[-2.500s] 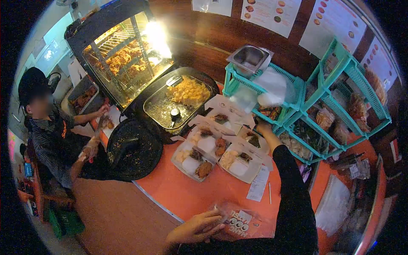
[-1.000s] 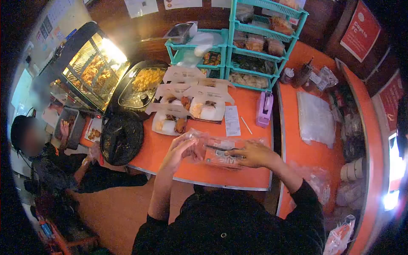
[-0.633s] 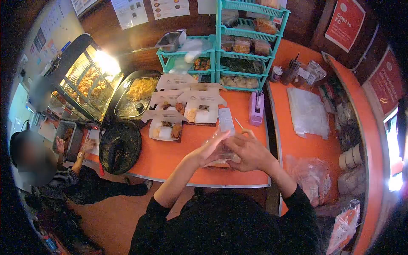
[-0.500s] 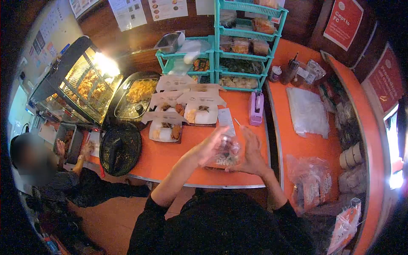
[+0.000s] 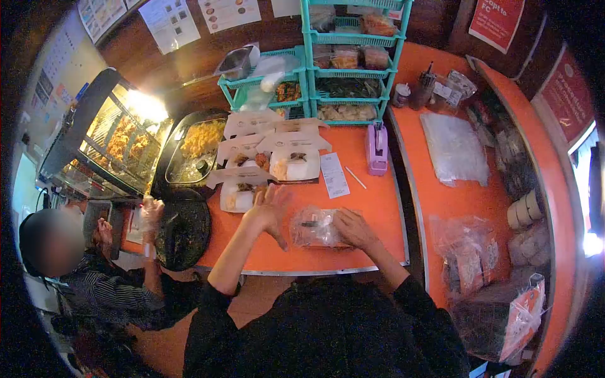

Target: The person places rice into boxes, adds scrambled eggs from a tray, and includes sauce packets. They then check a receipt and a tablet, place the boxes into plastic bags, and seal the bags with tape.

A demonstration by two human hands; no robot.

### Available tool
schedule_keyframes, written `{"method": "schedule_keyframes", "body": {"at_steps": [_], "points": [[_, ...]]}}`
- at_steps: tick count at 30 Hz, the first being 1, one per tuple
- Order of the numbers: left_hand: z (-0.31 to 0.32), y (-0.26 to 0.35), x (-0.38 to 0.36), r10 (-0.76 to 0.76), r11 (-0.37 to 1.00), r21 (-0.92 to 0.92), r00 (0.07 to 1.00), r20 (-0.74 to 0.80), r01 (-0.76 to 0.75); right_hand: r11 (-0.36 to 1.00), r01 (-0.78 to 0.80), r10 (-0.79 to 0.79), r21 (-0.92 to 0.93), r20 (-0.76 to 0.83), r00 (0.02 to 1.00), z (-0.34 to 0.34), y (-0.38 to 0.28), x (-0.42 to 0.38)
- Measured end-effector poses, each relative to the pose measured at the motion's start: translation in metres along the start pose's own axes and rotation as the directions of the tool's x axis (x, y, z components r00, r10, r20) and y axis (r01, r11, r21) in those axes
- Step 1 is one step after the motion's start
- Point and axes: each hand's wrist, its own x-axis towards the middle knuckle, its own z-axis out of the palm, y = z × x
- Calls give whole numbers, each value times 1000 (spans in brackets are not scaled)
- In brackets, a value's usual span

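Note:
On the orange counter in front of me lies a flat package in clear plastic (image 5: 315, 225). My right hand (image 5: 357, 228) is on its right end, with the fingers curled over the plastic. My left hand (image 5: 270, 213) is raised to the left of the package with its fingers spread, holding nothing. Just beyond that hand stand open paper meal boxes (image 5: 237, 197) with white rice and fried chicken, one of them partly hidden behind my fingers. A printed receipt (image 5: 334, 176) and a thin white stick (image 5: 356, 177) lie behind the package.
A purple tape dispenser (image 5: 377, 150) stands near the seam between counters. Turquoise racks (image 5: 350, 77) of packed food rise at the back. Left are a lit food warmer (image 5: 120, 135), an uncovered pan (image 5: 196, 146) and a black lid (image 5: 183, 228). A co-worker (image 5: 120, 283) works at far left.
My hands have moved apart: the left went left and spread open, the right came down on the package's right end. The receipt and stick are now uncovered. The co-worker's hand has risen.

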Motion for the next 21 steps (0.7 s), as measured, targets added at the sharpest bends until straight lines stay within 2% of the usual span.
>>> {"method": "schedule_keyframes", "body": {"at_steps": [1, 2, 4, 5, 6, 7, 11, 14, 17, 19, 21], "points": [[19, 6, 17, 78, 996, -36, 997, -23, -79, 994, 90, -86, -67, 64, 994, -10, -2, 7], [40, 14, 32, 157, 985, -70, 986, -48, -160, 994, 79, -75, -76, 58, 995, -20, -2, 14], [97, 12, 76, 409, 857, -181, 851, -328, -482, 976, 184, -154, -114, 229, 961, -36, -3, 24], [98, 18, 81, 425, 850, -180, 847, -319, -495, 980, 164, -135, -115, 229, 964, -40, -7, 31], [98, 30, 87, 451, 759, -146, 674, -584, -635, 965, 242, -221, -97, 184, 958, -43, -12, 40], [100, 40, 95, 443, 733, -132, 616, -651, -667, 944, 319, -306, -83, 137, 942, -42, -17, 45], [104, 64, 116, 426, 751, -164, 659, -620, -640, 933, 333, -310, -138, 164, 936, -6, -9, 52], [108, 76, 122, 400, 783, -149, 673, -623, -604, 928, 339, -329, -155, 85, 940, 6, -10, 48], [109, 88, 126, 353, 841, -94, 673, -650, -532, 959, 237, -241, -154, -7, 971, -6, -18, 38], [108, 97, 127, 323, 880, -46, 665, -673, -473, 995, -22, 23, -102, 4, 1000, -29, -25, 24], [108, 102, 130, 301, 919, 34, 642, -705, -393, 977, -183, 204, 107, -254, 945, -38, -30, -8]]}}
